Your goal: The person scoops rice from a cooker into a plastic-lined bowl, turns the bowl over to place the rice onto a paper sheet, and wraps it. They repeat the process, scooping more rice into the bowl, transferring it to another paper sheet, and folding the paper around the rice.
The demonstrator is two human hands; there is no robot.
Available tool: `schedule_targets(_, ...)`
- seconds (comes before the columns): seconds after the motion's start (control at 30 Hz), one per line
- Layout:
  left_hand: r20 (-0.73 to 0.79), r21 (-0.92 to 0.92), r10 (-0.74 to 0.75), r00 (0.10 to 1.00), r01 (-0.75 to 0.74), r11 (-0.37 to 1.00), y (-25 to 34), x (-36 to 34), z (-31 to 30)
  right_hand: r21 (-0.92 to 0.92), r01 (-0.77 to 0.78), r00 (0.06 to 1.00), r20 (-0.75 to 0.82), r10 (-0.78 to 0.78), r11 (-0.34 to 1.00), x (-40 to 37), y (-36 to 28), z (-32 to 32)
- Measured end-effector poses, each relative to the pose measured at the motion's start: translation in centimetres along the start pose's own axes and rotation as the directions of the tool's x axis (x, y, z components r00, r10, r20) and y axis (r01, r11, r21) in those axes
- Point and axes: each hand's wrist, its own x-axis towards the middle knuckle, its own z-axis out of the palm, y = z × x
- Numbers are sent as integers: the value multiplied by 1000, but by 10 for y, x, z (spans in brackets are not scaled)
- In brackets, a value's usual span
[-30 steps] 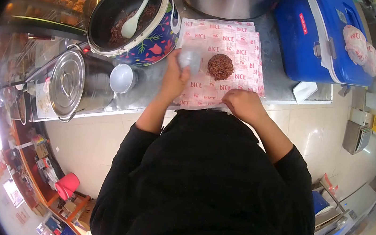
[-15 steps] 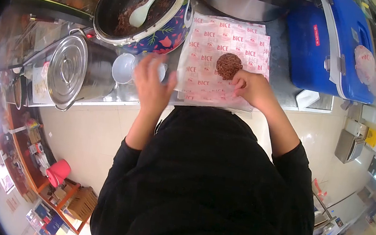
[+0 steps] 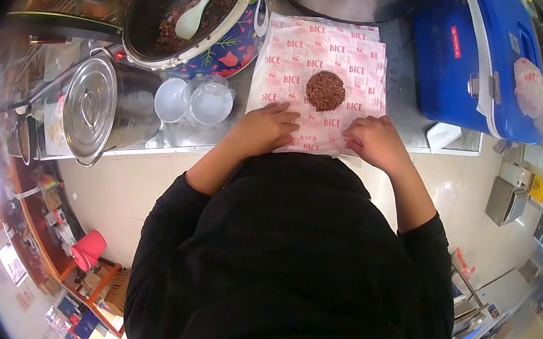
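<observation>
A round, flat patty of dark reddish-brown cooked rice [image 3: 325, 91] lies on white wrapping paper [image 3: 287, 51] printed with red "RICE" lettering. The paper seems to be a stack, since several edges show at its right side. At the near left corner, my left hand [image 3: 264, 127] is closed on the paper's edge, fingers on top and thumb hidden. My right hand [image 3: 379, 142] grips the near right edge with its fingers curled in. Neither hand touches the rice.
A floral rice cooker [image 3: 221, 53] with dark rice and a white spoon [image 3: 192, 18] stands at the left. Nearer are a lidded steel pot [image 3: 95, 105] and clear plastic cups [image 3: 209, 103]. A blue cooler box [image 3: 445, 76] bounds the right side.
My left hand has come from beside the cups to the paper's near left corner. My right hand has left the rice's edge and moved right to the paper's edge.
</observation>
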Motion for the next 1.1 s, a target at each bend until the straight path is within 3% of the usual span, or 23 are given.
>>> schedule_targets(0.03, -7, 14, 6, 1000, -6, 1000, 0, 0, 2, -20, -47, 998, 52, 48, 999, -1, 2, 3)
schedule_targets(0.13, -55, 79, 11, 998, -6, 997, -7, 1, 14, 89, -60, 998, 9, 60, 994, -5, 2, 1)
schedule_targets(0.17, -77, 104, 13, 997, -5, 995, -4, 5, 9, 144, -34, 994, -93, 48, 989, -7, 2, 1)
schedule_targets(0.23, -23, 16, -234, 972, 234, 972, 4, 15, 1, 242, 38, 954, -297, 37, 970, -6, 0, 4)
schedule_targets(0.27, 11, -21, -353, 935, 353, 935, 9, 19, -7, 207, 30, 925, -376, 51, 978, -5, -2, 3)
schedule_targets(0.33, -115, -79, -377, 919, 369, 926, 7, 25, -13, 139, 7, 848, -526, 68, 990, 0, -5, 0)
schedule_targets(0.43, -237, -312, -437, 868, 358, 880, -5, 30, -14, 76, 28, 865, -501, 14, 997, 10, 19, 3)
schedule_targets(0.53, -271, -562, -443, 855, 233, 793, -31, 26, 5, 613, 83, 855, -448, 260, 786, 30, 39, 17)
schedule_targets(0.63, -283, -675, -503, 817, 202, 709, -47, 25, 23, 815, 61, 863, -333, 380, 576, 44, 59, 36)
schedule_targets(0.73, -306, -704, -615, 727, 262, 660, -42, 31, 25, 870, -6, 818, -279, 502, 493, 55, 58, 37)
schedule_targets(0.77, -316, -709, -648, 693, 282, 647, -38, 37, 24, 852, -36, 802, -287, 524, 522, 57, 57, 36)
schedule_targets(0.87, -260, -614, -699, 666, 445, 652, -27, 55, 2, 797, -96, 762, -326, 559, 596, 62, 59, 32)
schedule_targets(0.97, -495, -128, -542, 679, 560, 819, -17, 64, 0, 759, -97, 770, -353, 531, 644, 71, 74, 44)
schedule_targets(1.03, -491, 272, -100, 865, 261, 926, -18, 62, 9, 733, -115, 794, -338, 506, 670, 78, 83, 48)
schedule_targets(1.07, -416, 455, 127, 901, 85, 886, -15, 61, 10, 701, -117, 811, -342, 475, 703, 80, 84, 45)
schedule_targets(1.1, -386, 492, 169, 907, 48, 869, -10, 63, 12, 667, -117, 828, -344, 443, 736, 83, 85, 41)
